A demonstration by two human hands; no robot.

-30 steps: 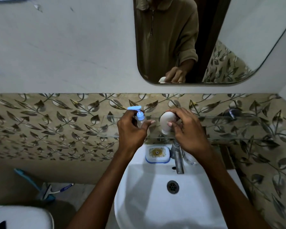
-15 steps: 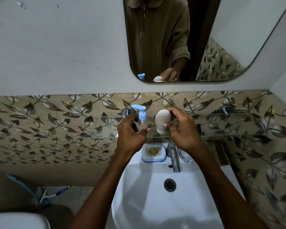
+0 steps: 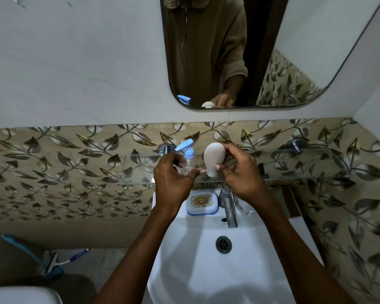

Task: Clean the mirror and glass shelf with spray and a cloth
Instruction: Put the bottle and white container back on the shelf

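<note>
Left hand (image 3: 172, 179) is curling around the clear pump bottle (image 3: 188, 162), thumb and fingers on its sides. Right hand (image 3: 239, 172) is gripping the white tube (image 3: 213, 157), cap down. Both are sitting on the glass shelf (image 3: 294, 165), below the mirror (image 3: 294, 51), far side of the sink (image 3: 206, 270).

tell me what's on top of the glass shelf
A pump bottle and a white tube stand on the glass shelf, each held by one hand. Behind the hands, the shelf is hidden.
</note>
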